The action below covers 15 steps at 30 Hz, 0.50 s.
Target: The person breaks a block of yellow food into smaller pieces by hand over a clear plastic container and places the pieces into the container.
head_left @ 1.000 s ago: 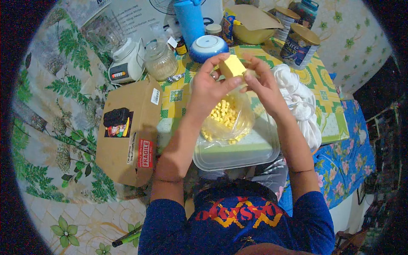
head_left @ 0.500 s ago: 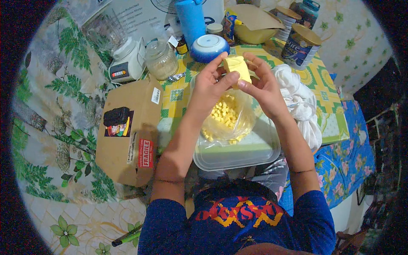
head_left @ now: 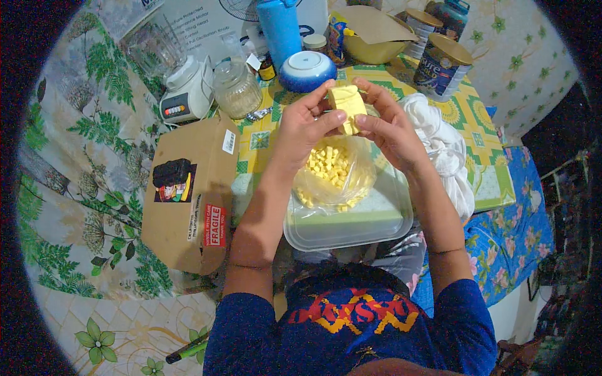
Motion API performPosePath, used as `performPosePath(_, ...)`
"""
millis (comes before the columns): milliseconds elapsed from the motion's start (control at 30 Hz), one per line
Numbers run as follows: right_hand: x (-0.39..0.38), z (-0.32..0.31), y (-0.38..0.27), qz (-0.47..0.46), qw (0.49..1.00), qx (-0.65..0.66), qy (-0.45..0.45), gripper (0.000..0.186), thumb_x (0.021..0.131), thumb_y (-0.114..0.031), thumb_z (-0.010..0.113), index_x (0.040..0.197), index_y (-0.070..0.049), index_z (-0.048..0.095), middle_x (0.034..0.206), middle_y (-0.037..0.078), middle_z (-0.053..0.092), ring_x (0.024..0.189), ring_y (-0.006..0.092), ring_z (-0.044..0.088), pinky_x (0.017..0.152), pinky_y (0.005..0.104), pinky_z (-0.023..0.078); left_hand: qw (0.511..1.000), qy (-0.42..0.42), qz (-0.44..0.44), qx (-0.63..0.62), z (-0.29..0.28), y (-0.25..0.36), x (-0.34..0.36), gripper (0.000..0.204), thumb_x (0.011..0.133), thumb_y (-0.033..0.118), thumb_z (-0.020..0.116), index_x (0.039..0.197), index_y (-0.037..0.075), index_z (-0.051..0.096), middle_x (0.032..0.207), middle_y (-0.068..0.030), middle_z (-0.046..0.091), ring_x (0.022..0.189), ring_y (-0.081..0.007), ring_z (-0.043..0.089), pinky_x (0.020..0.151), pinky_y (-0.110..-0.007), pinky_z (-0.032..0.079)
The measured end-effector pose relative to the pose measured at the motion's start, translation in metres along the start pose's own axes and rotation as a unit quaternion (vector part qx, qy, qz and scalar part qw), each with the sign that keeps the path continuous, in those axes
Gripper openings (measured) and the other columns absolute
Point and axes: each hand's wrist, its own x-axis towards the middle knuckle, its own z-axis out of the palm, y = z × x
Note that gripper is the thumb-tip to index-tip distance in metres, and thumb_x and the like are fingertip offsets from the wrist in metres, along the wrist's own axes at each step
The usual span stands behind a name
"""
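Held up over the table is a pale yellow block [head_left: 347,108] with creases or grooves on its surface; I cannot make out its exact kind. My left hand [head_left: 311,122] grips its left side between thumb and fingers. On its other side my right hand [head_left: 387,125] holds it, thumb pressed near the lower edge. Right beneath both hands lies a clear plastic bag [head_left: 360,182] with many small yellow pieces [head_left: 329,166] in it. The bag rests on a clear plastic tray or lid [head_left: 351,235] at the table's near edge.
To the left stand a cardboard box [head_left: 182,219], a blender [head_left: 182,94] and a glass jar [head_left: 238,91]. Behind are an upturned blue bowl [head_left: 307,70], a blue flask [head_left: 280,31], a yellow bowl [head_left: 376,50] and tins [head_left: 441,69]. White cloth [head_left: 439,141] lies to the right.
The block is turned slightly in my hands and sits a little lower, its front face more toward me. Both hands keep hold of it; the bag stays put.
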Motion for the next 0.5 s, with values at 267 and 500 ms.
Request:
performPosePath(267,-0.0003,0.0004,-0.0011,0.002,1.000,0.011,-0.002,0.060,0.081,-0.009,0.062,0.135,-0.008,0.036,0.126,0.006,0.044,0.111,0.0161,0.050,0.091,0.0298,0.044,1.000,-0.001,-0.004,-0.016,0.0028,0.0041,-0.0010,0.066,0.079,0.010,0.069,0.134,-0.004,0.036,0.113,-0.0093,0.056,0.095,-0.0128,0.058,0.080,-0.027,0.051)
performPosePath(500,0.0009,-0.0021,0.0054,-0.059,0.997,-0.050,0.014,0.059,0.079,-0.012,0.065,0.132,-0.005,0.040,0.119,0.006,0.049,0.095,0.0168,0.057,0.082,0.0304,0.048,0.999,-0.001,0.024,0.048,0.0039,0.0024,-0.0002,0.067,0.077,0.009,0.071,0.134,-0.004,0.037,0.114,-0.0083,0.056,0.097,-0.0126,0.056,0.083,-0.026,0.048)
